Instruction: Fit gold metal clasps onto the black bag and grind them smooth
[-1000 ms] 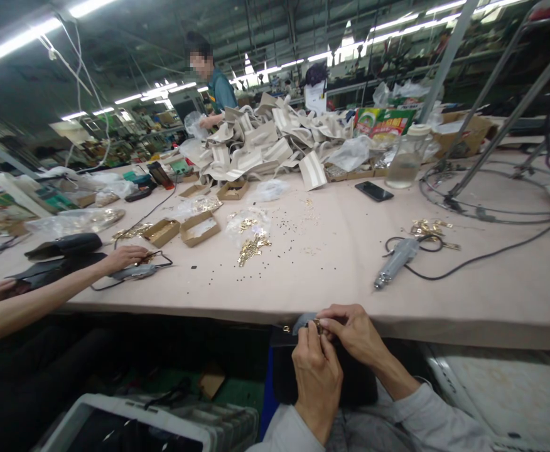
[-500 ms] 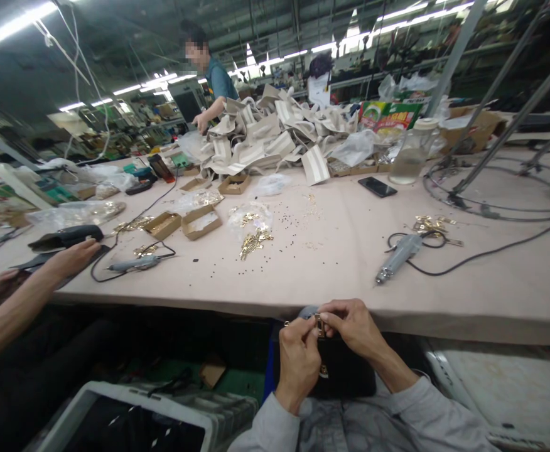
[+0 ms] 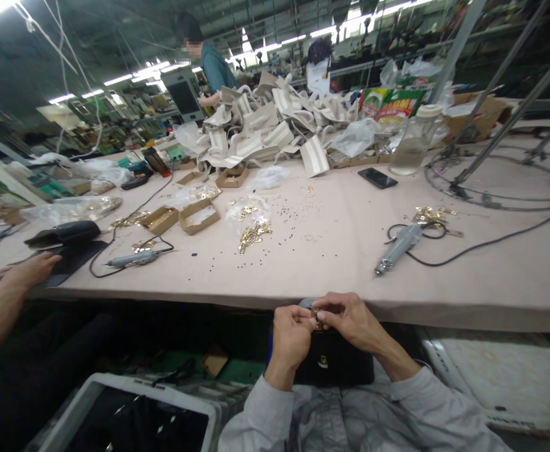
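A black bag (image 3: pixel 345 361) rests on my lap against the table edge, with a small gold fitting (image 3: pixel 323 361) on its front. Higher up, a gold clasp piece (image 3: pixel 317 319) sits between my fingertips. My left hand (image 3: pixel 291 333) pinches it from the left, and my right hand (image 3: pixel 348 319) closes on it from the right. Fingers cover part of the clasp, so how it joins the bag cannot be made out. On the table to the right lies a grey electric screwdriver (image 3: pixel 399 250), apart from my hands.
Gold fittings (image 3: pixel 253 235) and scattered tiny black screws lie mid-table. Small cardboard boxes (image 3: pixel 199 216), a phone (image 3: pixel 377 177), a jar (image 3: pixel 414 141) and a wire stand (image 3: pixel 491 201) sit around. Pale strips (image 3: pixel 260 129) are heaped behind. A co-worker's hand (image 3: pixel 34 270) handles dark material at left.
Both my hands stay at the clasp, and my left fingers have shifted slightly. More of the bag's front fitting shows. The co-worker's hand at left has drawn back; the person behind has moved a little.
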A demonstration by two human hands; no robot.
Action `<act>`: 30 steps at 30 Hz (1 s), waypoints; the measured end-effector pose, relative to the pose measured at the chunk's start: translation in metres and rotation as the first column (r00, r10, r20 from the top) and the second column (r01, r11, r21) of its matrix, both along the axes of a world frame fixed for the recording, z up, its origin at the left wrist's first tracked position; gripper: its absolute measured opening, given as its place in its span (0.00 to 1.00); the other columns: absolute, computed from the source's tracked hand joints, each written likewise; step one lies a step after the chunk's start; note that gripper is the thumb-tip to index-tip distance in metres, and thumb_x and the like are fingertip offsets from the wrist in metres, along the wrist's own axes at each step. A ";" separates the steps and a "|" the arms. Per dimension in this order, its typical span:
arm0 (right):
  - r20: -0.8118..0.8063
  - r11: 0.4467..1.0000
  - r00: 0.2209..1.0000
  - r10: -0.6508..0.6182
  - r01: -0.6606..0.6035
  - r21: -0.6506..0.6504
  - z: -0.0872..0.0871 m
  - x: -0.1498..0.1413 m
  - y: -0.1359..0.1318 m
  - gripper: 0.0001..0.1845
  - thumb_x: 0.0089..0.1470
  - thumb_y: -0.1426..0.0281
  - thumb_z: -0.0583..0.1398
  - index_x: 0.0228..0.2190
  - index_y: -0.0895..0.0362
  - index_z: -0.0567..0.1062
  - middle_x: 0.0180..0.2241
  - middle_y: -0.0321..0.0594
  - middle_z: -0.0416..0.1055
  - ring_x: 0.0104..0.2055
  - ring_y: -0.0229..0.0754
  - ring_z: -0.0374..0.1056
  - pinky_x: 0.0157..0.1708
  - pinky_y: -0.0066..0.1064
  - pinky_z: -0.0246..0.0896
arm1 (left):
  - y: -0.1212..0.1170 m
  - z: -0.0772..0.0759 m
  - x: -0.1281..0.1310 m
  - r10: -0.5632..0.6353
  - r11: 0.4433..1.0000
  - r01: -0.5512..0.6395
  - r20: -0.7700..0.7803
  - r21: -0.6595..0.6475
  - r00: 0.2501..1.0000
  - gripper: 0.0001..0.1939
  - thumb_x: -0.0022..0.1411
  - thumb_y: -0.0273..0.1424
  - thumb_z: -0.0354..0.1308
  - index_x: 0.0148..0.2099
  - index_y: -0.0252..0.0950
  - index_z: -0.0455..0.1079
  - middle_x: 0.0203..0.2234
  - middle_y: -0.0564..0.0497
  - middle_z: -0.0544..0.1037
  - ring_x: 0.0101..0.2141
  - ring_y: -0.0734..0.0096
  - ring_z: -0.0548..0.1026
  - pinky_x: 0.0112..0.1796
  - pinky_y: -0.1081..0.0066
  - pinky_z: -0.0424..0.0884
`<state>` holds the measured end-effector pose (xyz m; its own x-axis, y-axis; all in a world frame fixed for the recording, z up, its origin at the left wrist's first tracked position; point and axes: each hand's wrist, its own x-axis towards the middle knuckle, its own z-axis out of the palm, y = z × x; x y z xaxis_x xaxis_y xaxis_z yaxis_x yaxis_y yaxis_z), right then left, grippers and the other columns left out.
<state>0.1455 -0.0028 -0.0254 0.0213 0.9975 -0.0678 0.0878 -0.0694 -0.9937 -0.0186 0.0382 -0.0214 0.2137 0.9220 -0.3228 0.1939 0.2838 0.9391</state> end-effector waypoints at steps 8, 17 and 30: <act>0.320 0.970 0.943 0.097 -0.162 0.184 0.005 0.000 -0.008 0.10 0.56 0.76 0.62 0.40 0.58 0.81 0.33 0.38 0.76 0.32 0.41 0.73 0.32 0.28 0.69 | 0.001 -0.006 0.000 -0.021 1.000 0.022 -0.031 0.023 0.999 0.03 0.46 0.25 0.62 0.26 0.31 0.77 0.20 0.46 0.79 0.23 0.69 0.73 0.27 0.72 0.64; 0.311 0.952 0.945 0.100 -0.182 0.247 0.003 0.001 -0.007 0.09 0.56 0.76 0.61 0.39 0.56 0.80 0.32 0.39 0.76 0.30 0.40 0.73 0.31 0.27 0.68 | 0.002 -0.012 -0.001 0.008 1.000 -0.008 -0.017 0.030 1.000 0.05 0.44 0.28 0.65 0.26 0.30 0.78 0.19 0.46 0.79 0.21 0.70 0.72 0.25 0.73 0.62; 0.382 0.975 0.897 -0.222 0.205 0.085 0.006 -0.020 -0.002 0.12 0.59 0.62 0.64 0.30 0.54 0.86 0.28 0.41 0.81 0.31 0.51 0.77 0.33 0.34 0.68 | -0.012 -0.009 0.012 0.022 0.986 -0.010 -0.066 0.169 0.998 0.13 0.59 0.36 0.63 0.29 0.32 0.80 0.25 0.41 0.84 0.26 0.60 0.79 0.26 0.70 0.67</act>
<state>0.1253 -0.0045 -0.0196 0.2501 0.9677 0.0305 0.4531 -0.0891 -0.8870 -0.0062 0.0265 -0.0301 0.1814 0.9675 -0.1763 0.2553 0.1268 0.9585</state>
